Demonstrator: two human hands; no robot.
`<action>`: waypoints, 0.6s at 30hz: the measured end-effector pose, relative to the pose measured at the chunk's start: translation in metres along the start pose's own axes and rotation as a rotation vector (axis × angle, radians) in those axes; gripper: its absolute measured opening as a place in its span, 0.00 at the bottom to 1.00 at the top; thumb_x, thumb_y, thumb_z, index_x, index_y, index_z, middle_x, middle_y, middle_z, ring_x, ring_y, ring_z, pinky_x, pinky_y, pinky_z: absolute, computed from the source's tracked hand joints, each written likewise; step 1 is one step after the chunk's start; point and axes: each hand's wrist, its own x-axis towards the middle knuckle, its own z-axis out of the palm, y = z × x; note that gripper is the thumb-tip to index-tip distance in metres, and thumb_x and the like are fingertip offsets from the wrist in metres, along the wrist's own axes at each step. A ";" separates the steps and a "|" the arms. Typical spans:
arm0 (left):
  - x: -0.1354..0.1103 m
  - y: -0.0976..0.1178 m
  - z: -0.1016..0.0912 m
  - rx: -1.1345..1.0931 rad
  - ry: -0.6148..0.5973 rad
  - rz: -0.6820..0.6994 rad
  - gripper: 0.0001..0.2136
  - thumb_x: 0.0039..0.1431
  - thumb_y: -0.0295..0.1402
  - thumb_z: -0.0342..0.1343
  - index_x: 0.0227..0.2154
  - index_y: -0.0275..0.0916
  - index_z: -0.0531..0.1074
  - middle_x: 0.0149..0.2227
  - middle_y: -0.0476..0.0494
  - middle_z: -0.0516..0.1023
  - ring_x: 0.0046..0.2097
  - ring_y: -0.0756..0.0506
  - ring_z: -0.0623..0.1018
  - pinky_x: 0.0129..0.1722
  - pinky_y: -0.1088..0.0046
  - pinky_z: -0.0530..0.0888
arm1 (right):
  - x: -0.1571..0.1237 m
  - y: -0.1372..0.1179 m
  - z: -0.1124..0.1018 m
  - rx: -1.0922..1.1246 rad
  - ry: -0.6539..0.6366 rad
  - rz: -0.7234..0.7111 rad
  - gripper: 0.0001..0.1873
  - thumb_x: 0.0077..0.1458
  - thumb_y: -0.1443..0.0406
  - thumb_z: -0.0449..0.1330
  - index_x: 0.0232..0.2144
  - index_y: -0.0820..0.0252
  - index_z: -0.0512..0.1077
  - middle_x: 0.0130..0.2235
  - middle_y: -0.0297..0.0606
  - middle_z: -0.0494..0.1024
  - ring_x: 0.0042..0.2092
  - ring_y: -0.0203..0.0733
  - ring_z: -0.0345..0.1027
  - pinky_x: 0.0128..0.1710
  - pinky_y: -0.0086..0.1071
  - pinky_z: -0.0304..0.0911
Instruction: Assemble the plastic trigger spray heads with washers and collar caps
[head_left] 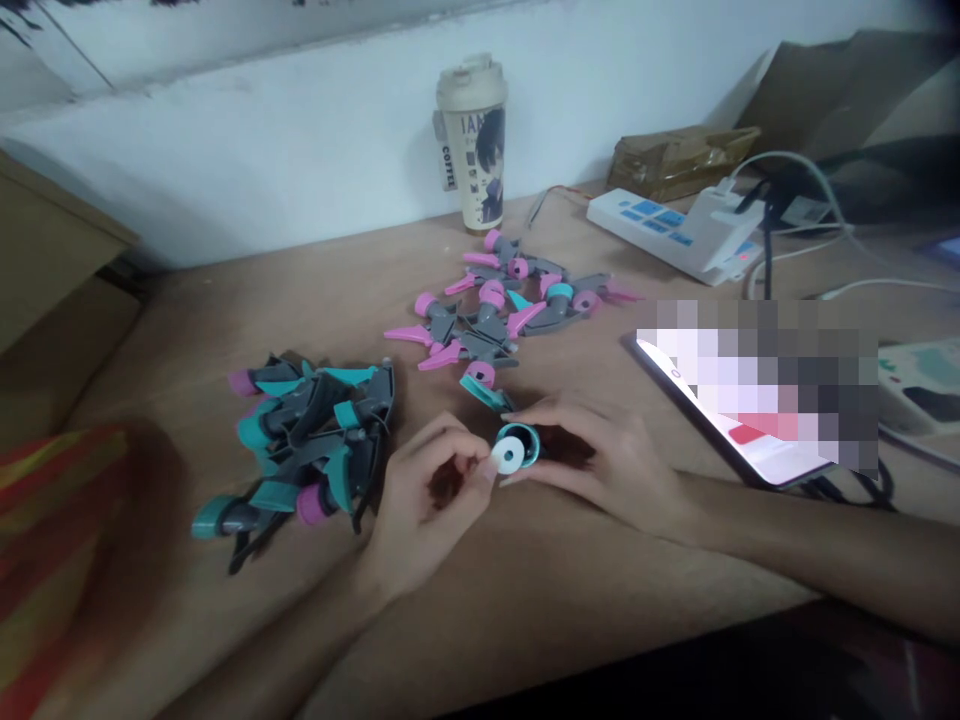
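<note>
My right hand point(607, 455) is wrapped round a grey trigger spray head with a teal trigger point(484, 392). Its teal screw collar point(531, 445) faces up, open end toward me. Between thumb and finger, my left hand point(431, 490) pinches a small white washer point(508, 455) with a hole in its middle. The washer overlaps the collar's opening in this view; I cannot tell whether it touches. To the left lies a pile of grey spray heads point(322, 430) with teal and pink parts. Several more spray heads point(480, 325), mostly pink and grey, lie beyond my hands.
A lidded coffee cup point(480, 150) stands against the wall. At right are a white power strip point(652, 232) with a plugged-in charger, cables, and a lit phone point(712, 400). A taped carton point(675, 160) sits behind. Red-and-yellow material point(60, 560) occupies the left edge.
</note>
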 end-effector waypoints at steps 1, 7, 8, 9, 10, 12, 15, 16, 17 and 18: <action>0.001 0.000 0.001 0.015 -0.014 0.002 0.07 0.58 0.28 0.52 0.24 0.37 0.66 0.25 0.52 0.60 0.26 0.53 0.63 0.24 0.75 0.59 | 0.000 0.000 0.000 -0.002 0.002 -0.023 0.16 0.49 0.60 0.64 0.40 0.60 0.72 0.38 0.37 0.77 0.40 0.38 0.70 0.40 0.33 0.64; 0.005 0.001 0.005 0.101 0.018 -0.024 0.12 0.56 0.28 0.54 0.19 0.37 0.61 0.21 0.53 0.58 0.24 0.53 0.61 0.24 0.76 0.58 | 0.002 -0.001 0.001 -0.033 0.015 -0.089 0.17 0.47 0.60 0.65 0.39 0.63 0.72 0.36 0.38 0.78 0.38 0.38 0.70 0.39 0.33 0.62; 0.004 0.000 0.005 0.118 0.027 -0.015 0.12 0.55 0.28 0.55 0.19 0.37 0.60 0.21 0.54 0.58 0.24 0.53 0.61 0.24 0.76 0.58 | 0.002 -0.001 0.001 -0.039 0.015 -0.097 0.17 0.47 0.60 0.65 0.39 0.63 0.72 0.36 0.38 0.78 0.38 0.38 0.70 0.38 0.33 0.62; 0.003 0.000 0.006 0.135 0.043 -0.008 0.12 0.54 0.28 0.55 0.19 0.37 0.61 0.21 0.54 0.57 0.24 0.54 0.61 0.24 0.76 0.59 | 0.002 0.000 0.001 -0.047 0.015 -0.102 0.17 0.48 0.60 0.65 0.39 0.63 0.72 0.35 0.37 0.78 0.38 0.38 0.70 0.38 0.34 0.62; 0.002 -0.001 0.007 0.147 0.067 -0.002 0.11 0.53 0.28 0.56 0.20 0.37 0.61 0.21 0.55 0.56 0.24 0.54 0.61 0.24 0.76 0.59 | 0.002 0.000 0.001 -0.056 0.014 -0.106 0.16 0.48 0.60 0.64 0.39 0.63 0.72 0.35 0.37 0.78 0.38 0.38 0.70 0.39 0.34 0.61; 0.000 -0.001 0.008 0.151 0.123 0.003 0.08 0.52 0.27 0.58 0.24 0.38 0.63 0.22 0.55 0.57 0.24 0.54 0.61 0.23 0.77 0.59 | 0.002 0.000 0.001 -0.076 0.018 -0.114 0.16 0.48 0.60 0.64 0.39 0.62 0.72 0.35 0.37 0.78 0.38 0.38 0.70 0.40 0.34 0.60; -0.002 0.000 0.009 0.154 0.130 0.042 0.05 0.51 0.26 0.58 0.29 0.38 0.67 0.25 0.54 0.60 0.26 0.53 0.65 0.24 0.78 0.62 | 0.002 0.001 0.002 -0.101 0.017 -0.121 0.15 0.50 0.59 0.63 0.38 0.61 0.72 0.34 0.35 0.78 0.38 0.38 0.70 0.43 0.36 0.57; -0.001 0.001 0.009 0.168 0.111 0.061 0.05 0.52 0.26 0.58 0.31 0.39 0.68 0.25 0.53 0.61 0.26 0.53 0.65 0.24 0.78 0.63 | 0.002 0.001 0.002 -0.106 0.016 -0.126 0.14 0.50 0.59 0.63 0.38 0.61 0.72 0.34 0.35 0.78 0.38 0.38 0.70 0.44 0.36 0.56; -0.001 0.002 0.008 0.183 0.091 0.074 0.05 0.52 0.25 0.58 0.32 0.39 0.69 0.26 0.52 0.62 0.27 0.53 0.66 0.24 0.78 0.64 | 0.002 0.002 0.003 -0.111 0.014 -0.131 0.13 0.51 0.59 0.62 0.37 0.61 0.72 0.34 0.35 0.78 0.38 0.37 0.70 0.45 0.36 0.56; 0.000 0.003 0.008 0.196 0.076 0.081 0.06 0.53 0.25 0.57 0.33 0.39 0.70 0.26 0.52 0.62 0.27 0.53 0.66 0.24 0.79 0.64 | 0.002 0.002 0.003 -0.115 0.014 -0.137 0.13 0.51 0.59 0.62 0.37 0.61 0.71 0.34 0.35 0.78 0.38 0.37 0.70 0.46 0.36 0.55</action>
